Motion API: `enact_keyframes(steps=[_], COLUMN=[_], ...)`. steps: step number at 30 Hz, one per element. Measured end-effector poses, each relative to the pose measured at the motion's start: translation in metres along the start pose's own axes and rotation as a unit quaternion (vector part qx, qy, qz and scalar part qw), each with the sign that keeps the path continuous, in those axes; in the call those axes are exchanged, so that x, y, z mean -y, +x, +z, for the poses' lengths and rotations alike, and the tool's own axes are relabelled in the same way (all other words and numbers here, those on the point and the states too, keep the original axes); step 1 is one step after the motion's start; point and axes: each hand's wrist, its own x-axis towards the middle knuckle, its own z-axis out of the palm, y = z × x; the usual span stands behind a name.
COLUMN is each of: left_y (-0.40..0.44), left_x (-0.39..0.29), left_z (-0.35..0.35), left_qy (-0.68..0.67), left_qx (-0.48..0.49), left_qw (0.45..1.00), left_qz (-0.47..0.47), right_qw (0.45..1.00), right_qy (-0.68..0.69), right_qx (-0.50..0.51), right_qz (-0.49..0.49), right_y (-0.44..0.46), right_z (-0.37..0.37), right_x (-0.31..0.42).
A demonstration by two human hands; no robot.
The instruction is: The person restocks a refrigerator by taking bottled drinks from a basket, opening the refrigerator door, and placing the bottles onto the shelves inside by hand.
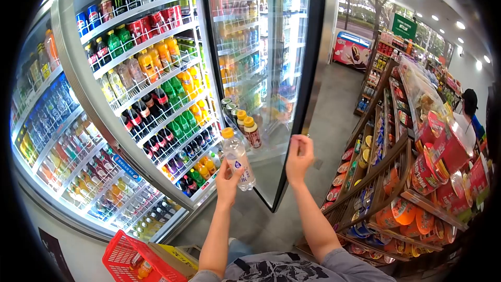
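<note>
A clear bottle with a yellow cap and a white label (239,163) is upright, slightly tilted, in my left hand (227,184), whose fingers wrap round its lower left side. My right hand (299,157) is raised beside the dark edge of the open glass fridge door (303,73); its fingers are curled together, and whether they touch the door or hold anything is too small to tell. Behind the held bottle, two brown bottles with yellow caps (252,132) show at the door glass. Left of my hands stands the open fridge with shelves of drinks (156,86).
A red basket (119,258) with bottles inside sits at the lower left, beside a cardboard box (172,259). Shelves of packaged food (389,177) line the right side. A person (468,117) is at the far right. A closed fridge (68,136) is at left.
</note>
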Motion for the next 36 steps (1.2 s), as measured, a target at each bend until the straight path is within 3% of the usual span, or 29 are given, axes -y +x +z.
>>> enact_keyframes(steps=[2,3,7,11,15,16,18,24,26,30,34,36], left_y=[0.016,0.025,0.069,0.113,0.167,0.179,0.203,0.278,0.297,0.324,0.35,0.365], left_x=[0.003,0.005,0.009,-0.007,-0.027,-0.035,-0.053,-0.079,-0.104,-0.136,-0.156,-0.155], left_z=[-0.013,-0.022,-0.066,-0.125,-0.189,-0.202,-0.231,-0.3,-0.314,-0.326,-0.344,-0.351], left_qy=[-0.006,-0.01,-0.012,0.001,0.013,0.018,0.025,0.155,0.229,0.271,0.23,0.219], left_qx=[0.002,0.005,-0.003,-0.031,-0.055,-0.065,-0.06,-0.092,-0.08,-0.129,-0.069,-0.084], left_qw=[1.0,1.0,1.0,0.999,0.997,0.996,0.997,0.977,0.966,0.942,0.963,0.964], left_qz=[0.002,0.008,0.021,0.021,0.047,0.049,0.048,0.114,0.094,0.152,0.12,0.124], right_qw=[0.996,0.987,0.905,0.873,0.864,0.854,0.858,0.838,0.85,0.856,0.836,0.842], right_qy=[0.017,0.019,0.015,0.071,0.08,0.102,0.1,0.193,0.218,0.231,0.133,0.139], right_qx=[0.084,0.154,0.408,0.454,0.476,0.479,0.481,0.441,0.419,0.427,0.51,0.503], right_qz=[-0.011,0.027,0.119,0.163,0.141,0.177,0.147,0.256,0.235,0.178,0.153,0.14], right_y=[-0.009,-0.014,-0.037,-0.059,-0.067,-0.067,-0.074,-0.085,-0.083,-0.078,-0.058,-0.06], right_z=[0.031,0.046,0.115,0.206,0.3,0.319,0.362,0.462,0.494,0.537,0.553,0.571], right_x=[0.004,0.002,-0.03,-0.057,-0.062,-0.051,-0.058,-0.051,-0.052,-0.037,-0.024,-0.041])
